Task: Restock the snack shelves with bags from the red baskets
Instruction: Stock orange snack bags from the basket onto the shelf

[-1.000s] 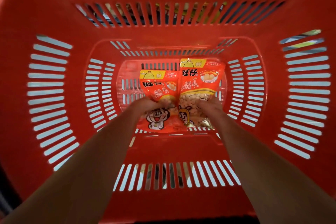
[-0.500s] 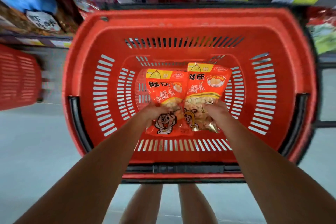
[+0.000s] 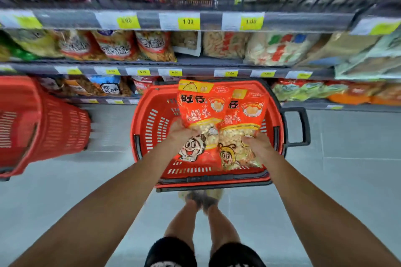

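Note:
Two red-and-yellow snack bags with cartoon faces are lifted above a red basket (image 3: 149, 128) on the floor. My left hand (image 3: 181, 133) grips the left bag (image 3: 199, 112) near its middle. My right hand (image 3: 258, 143) grips the right bag (image 3: 245, 123), which lies partly behind the left one. Both bags stand upright, tops toward the snack shelves (image 3: 195, 69). No other bag shows inside the basket.
A second red basket (image 3: 43, 123) stands on the grey floor at the left. The centre basket has a black handle (image 3: 301, 125) sticking out on its right. Shelves with yellow price tags are packed with snack bags. My legs are below the basket.
Both hands have raised the two bags from the basket's bottom to above its rim. My view has pulled back and up, so the shelves and left basket now show.

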{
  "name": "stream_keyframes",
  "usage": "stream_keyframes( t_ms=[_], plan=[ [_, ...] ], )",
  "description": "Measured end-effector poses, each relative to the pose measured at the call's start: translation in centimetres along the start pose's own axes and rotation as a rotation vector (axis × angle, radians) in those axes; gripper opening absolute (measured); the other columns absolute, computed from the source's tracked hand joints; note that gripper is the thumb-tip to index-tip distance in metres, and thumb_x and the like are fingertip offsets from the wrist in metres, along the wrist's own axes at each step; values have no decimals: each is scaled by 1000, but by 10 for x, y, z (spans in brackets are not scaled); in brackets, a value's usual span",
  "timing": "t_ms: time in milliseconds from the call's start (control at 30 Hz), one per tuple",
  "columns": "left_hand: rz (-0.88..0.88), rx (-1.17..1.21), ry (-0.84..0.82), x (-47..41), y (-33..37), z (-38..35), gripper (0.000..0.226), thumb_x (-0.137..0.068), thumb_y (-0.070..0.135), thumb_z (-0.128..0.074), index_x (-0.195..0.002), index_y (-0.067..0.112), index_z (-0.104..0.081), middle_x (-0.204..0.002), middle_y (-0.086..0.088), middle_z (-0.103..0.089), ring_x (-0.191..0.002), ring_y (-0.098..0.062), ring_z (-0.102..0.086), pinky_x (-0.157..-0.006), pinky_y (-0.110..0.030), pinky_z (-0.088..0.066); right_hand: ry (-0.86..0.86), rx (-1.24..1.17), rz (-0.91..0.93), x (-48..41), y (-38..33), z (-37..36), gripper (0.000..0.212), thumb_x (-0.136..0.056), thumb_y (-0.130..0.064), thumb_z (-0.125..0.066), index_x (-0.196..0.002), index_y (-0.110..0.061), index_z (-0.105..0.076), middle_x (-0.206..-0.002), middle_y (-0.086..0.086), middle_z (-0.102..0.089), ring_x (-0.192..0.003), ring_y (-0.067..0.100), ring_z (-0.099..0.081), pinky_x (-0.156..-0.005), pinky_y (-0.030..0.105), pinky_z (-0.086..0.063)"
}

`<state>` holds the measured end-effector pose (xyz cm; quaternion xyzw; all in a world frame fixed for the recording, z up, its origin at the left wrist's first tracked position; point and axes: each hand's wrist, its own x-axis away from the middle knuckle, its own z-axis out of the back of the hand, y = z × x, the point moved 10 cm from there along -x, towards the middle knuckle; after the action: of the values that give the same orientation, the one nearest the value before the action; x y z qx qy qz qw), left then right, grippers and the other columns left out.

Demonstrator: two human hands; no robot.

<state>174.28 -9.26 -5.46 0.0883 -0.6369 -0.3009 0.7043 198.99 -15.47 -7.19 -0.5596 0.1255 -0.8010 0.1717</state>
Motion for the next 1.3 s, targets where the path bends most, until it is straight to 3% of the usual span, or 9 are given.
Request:
stream_keyframes(
  t_ms=[200, 367, 500, 633, 833, 900, 1033, 1167, 1300],
  plan=[
    [-187, -84, 133, 79, 77, 40, 54, -75, 20, -80, -119, 2, -56, -116, -8, -64, -111, -24, -60, -95, -30, -45, 66, -76, 112, 82, -58, 64, 54, -92, -14, -62, -141, -4, -40, -128, 5, -51, -125, 32, -49, -107, 42, -39],
    [-393, 11, 114, 153, 164, 52, 38, -82, 10, -74, -112, 13, -51, -104, 1, -58, -99, -14, -54, -89, -25, -40, 137, -186, 270, 146, -122, 118, 49, -88, -15, -68, -133, -9, -49, -129, 9, -58, -113, 32, -57, -98, 45, -46],
    [-559, 51, 109, 196, 227, 62, 82, -54, 35, -84, -123, 7, -51, -117, -10, -65, -109, -29, -61, -101, -45, -46, 116, -277, 412, 200, -172, 154, 45, -88, -10, -66, -130, -6, -50, -121, 11, -62, -108, 30, -59, -93, 45, -49],
    [-725, 87, 47, 272, 285, 61, 36, -81, 3, -70, -109, 16, -51, -100, 3, -62, -92, -13, -56, -85, -19, -37, 198, -337, 545, 265, -215, 205, 51, -91, -11, -63, -137, -3, -41, -134, 9, -50, -111, 23, -49, -92, 42, -45],
    [-967, 80, 54, 358, 367, 67, 36, -82, 3, -68, -112, 15, -53, -100, 1, -64, -87, -11, -60, -83, -25, -42, 258, -412, 726, 339, -276, 271, 70, -94, -11, -58, -151, -7, -18, -156, 4, -24, -140, 25, -29, -101, 34, -36],
    [-1027, 65, 46, 379, 393, 66, 40, -81, -1, -68, -112, 17, -51, -101, 0, -63, -100, -21, -61, -93, -33, -45, 286, -446, 769, 360, -295, 292, 67, -93, -10, -60, -149, -8, -24, -155, 5, -29, -139, 26, -32, -109, 37, -31],
    [-1129, 84, 58, 422, 438, 67, 41, -83, 2, -68, -118, 13, -50, -102, -1, -60, -97, -17, -56, -87, -28, -40, 337, -515, 836, 401, -328, 332, 70, -89, -13, -64, -148, -8, -26, -153, 8, -30, -137, 30, -32, -111, 47, -31],
    [-1177, 156, 87, 454, 478, 71, 45, -83, 8, -69, -124, 7, -49, -111, -7, -62, -109, -26, -59, -95, -37, -45, 371, -547, 966, 441, -367, 369, 68, -91, -12, -61, -148, -7, -26, -154, 7, -28, -138, 28, -30, -101, 40, -32],
    [-1252, 210, 152, 488, 513, 76, 52, -83, 11, -68, -130, 0, -48, -115, -6, -59, -109, -25, -57, -86, -31, -42, 356, -516, 1065, 483, -399, 392, 61, -90, -17, -63, -144, -9, -37, -145, 3, -42, -135, 26, -36, -106, 40, -30]
  ],
)
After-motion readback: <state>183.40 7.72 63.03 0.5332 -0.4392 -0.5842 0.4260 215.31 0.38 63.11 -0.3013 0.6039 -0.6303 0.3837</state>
